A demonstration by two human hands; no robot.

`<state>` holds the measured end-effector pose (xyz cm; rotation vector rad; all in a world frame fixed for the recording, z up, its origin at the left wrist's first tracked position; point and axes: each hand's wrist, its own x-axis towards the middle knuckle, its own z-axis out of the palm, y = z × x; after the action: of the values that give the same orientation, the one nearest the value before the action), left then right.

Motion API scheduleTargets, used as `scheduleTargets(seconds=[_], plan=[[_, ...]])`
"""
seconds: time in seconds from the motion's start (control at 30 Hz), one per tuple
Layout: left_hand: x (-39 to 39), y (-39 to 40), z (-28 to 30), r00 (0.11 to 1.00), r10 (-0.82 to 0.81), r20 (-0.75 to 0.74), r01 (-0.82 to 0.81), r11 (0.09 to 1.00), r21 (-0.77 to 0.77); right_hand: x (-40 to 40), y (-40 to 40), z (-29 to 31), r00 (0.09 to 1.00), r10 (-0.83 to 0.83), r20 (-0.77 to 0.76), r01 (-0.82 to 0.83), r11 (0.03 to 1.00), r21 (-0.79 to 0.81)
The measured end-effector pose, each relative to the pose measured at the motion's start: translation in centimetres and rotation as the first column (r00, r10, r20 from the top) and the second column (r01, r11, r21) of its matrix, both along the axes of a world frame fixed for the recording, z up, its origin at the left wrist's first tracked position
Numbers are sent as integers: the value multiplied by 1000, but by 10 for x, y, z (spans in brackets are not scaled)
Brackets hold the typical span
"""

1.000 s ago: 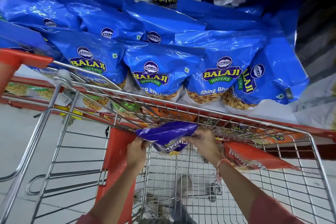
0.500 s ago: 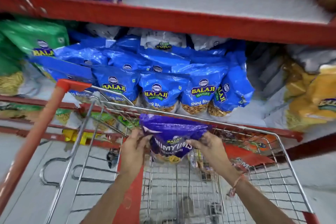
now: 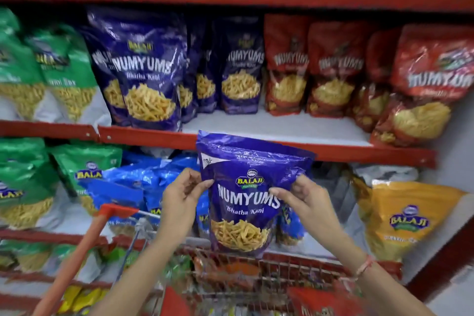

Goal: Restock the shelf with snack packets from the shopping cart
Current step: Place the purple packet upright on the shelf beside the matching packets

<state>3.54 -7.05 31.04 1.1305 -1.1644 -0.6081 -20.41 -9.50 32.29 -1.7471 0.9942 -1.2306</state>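
I hold a purple Numyums packet (image 3: 246,195) upright in front of the shelves, above the shopping cart (image 3: 230,272). My left hand (image 3: 183,195) pinches its left edge and my right hand (image 3: 305,196) grips its right edge. The packet's top reaches the red lip of the middle shelf (image 3: 282,128). On that shelf stand matching purple Numyums packets (image 3: 148,72), with a bare white patch of shelf board in front of the rear ones. A red packet (image 3: 318,300) lies in the cart at the bottom right.
Red Numyums packets (image 3: 333,69) fill the shelf's right side and green packets (image 3: 51,67) its left. Below are blue packets (image 3: 143,182), green packets (image 3: 87,174) and a yellow packet (image 3: 407,220). The cart's orange handle (image 3: 84,246) slants at lower left.
Both hands lifted the purple packet out of the cart and turned it upright, facing me. My view tilted up from the blue-packet shelf to the Numyums shelf.
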Motion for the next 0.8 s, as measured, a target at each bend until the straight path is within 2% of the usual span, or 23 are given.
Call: scheduleTargets(seconds=[0.1,0.27,0.37,0.53,0.67,0.8], plan=[[-1,-18,55,998,-22,59,29,993,-114,-1,-16,51,999,10,34,-6,995,-99],[0,-53,137,998,-52,44,61,966,-251,3,-49,129,997,-45,59,60,954,-293],[-2,-74,167,999,-5,39,17,949,-313,5,-73,158,990,-75,118,108,946,-306],[3,-121,186,996,-56,-76,35,965,-260,12,-116,177,988,-102,118,136,934,-329],[2,-155,181,989,-63,-135,34,978,-204,16,-150,173,972,-226,64,234,908,-347],[5,-194,176,981,-31,-191,-5,982,-187,24,-179,176,953,-292,78,300,888,-348]])
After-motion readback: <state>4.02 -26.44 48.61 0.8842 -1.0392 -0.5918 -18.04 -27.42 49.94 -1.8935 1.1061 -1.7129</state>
